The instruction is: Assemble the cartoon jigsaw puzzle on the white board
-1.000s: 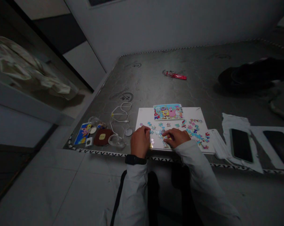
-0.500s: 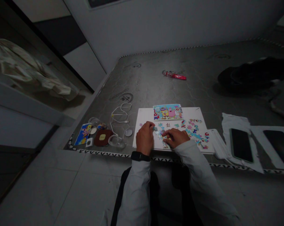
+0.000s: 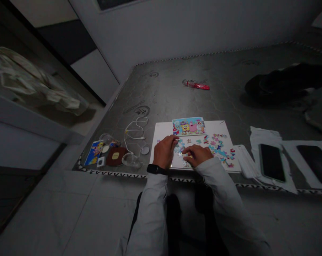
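Observation:
On a white board (image 3: pixel 162 128) lies a small cluster of joined jigsaw puzzle pieces (image 3: pixel 180 150), between my two hands. My left hand (image 3: pixel 165 152), with a dark watch on its wrist, rests at the cluster's left edge, fingers bent inward; what lies under them is hidden. From the right, my right hand (image 3: pixel 199 155) reaches in with thumb and forefinger closed at the cluster's edge, seemingly on a small puzzle piece. Above them is a cartoon picture card (image 3: pixel 189 127). Loose jigsaw pieces (image 3: pixel 220 153) are scattered over the board's right side.
Left of the board are a white cable (image 3: pixel 126 137), a brown pouch (image 3: pixel 116 156) and a blue cartoon packet (image 3: pixel 94 153). To the right lie a white power bank (image 3: pixel 245 161) and two phones (image 3: pixel 272 162). A red packet (image 3: pixel 198 86) lies farther back.
My left hand's fingertips have shifted slightly up beside the cluster. The right hand stays at the cluster's edge with its fingers slightly repositioned. The whole view has shifted a little.

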A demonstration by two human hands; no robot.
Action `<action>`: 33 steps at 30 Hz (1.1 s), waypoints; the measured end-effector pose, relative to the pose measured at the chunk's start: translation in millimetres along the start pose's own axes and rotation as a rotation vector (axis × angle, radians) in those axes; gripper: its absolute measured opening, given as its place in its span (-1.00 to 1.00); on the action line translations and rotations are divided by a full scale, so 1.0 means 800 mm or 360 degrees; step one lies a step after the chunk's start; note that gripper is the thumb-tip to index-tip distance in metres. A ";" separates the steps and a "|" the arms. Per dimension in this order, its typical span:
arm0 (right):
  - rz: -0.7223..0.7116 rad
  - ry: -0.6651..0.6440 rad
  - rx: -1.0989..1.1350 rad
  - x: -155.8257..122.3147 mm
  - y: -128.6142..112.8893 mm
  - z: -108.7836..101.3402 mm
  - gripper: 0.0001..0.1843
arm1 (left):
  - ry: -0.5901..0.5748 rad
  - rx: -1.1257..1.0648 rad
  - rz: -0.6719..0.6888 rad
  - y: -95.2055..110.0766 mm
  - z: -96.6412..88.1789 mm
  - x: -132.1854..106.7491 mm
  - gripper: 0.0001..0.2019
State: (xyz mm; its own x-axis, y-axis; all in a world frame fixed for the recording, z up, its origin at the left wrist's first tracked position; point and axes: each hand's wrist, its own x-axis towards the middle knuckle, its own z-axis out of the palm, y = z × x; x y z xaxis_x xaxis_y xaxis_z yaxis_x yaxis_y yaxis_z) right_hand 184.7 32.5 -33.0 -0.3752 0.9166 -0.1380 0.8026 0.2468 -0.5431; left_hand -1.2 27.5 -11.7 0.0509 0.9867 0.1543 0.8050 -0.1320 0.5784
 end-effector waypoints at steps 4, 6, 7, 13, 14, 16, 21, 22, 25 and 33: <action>-0.0017 0.0015 -0.0003 0.000 0.000 -0.001 -0.78 | -0.0051 0.0021 0.0035 -0.003 -0.008 0.004 -0.79; -0.0001 0.0004 -0.0010 0.000 -0.003 -0.003 -0.78 | -0.0088 0.0039 0.0044 -0.005 -0.011 0.005 -0.79; 0.0012 0.0001 -0.0013 0.000 -0.004 -0.004 -0.78 | -0.0103 0.0048 0.0047 -0.006 -0.011 0.005 -0.79; 0.0033 -0.0018 -0.0001 -0.001 -0.006 -0.005 -0.77 | -0.0091 0.0066 0.0060 -0.007 -0.008 0.004 -0.77; 0.0030 -0.0020 -0.0001 -0.001 -0.005 -0.004 -0.77 | -0.0083 0.0066 0.0060 -0.007 -0.008 0.004 -0.77; 0.0024 -0.0018 -0.0003 -0.001 -0.003 -0.003 -0.77 | -0.0066 0.0063 0.0056 -0.006 -0.007 0.004 -0.77; 0.0013 -0.0002 0.0005 0.000 -0.001 -0.001 -0.78 | -0.0038 0.0021 0.0062 -0.004 -0.008 0.002 -0.73; 0.0010 0.0001 0.0007 0.000 -0.001 -0.001 -0.78 | -0.0032 0.0012 0.0059 -0.003 -0.007 0.001 -0.72; 0.0005 0.0009 0.0007 0.000 -0.001 -0.002 -0.78 | 0.0004 -0.0016 0.0036 -0.004 -0.005 0.000 -0.73; -0.0002 0.0003 0.0006 0.001 0.001 -0.001 -0.78 | 0.0113 -0.0069 -0.0056 -0.009 0.004 0.001 -0.78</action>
State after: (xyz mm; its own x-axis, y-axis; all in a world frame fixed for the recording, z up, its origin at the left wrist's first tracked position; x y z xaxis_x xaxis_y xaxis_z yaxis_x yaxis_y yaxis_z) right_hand 185.3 33.9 -33.2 -0.3756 0.9168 -0.1358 0.8003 0.2469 -0.5465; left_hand -5.2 29.7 -18.0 -0.0200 0.9818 0.1890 0.7793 -0.1031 0.6181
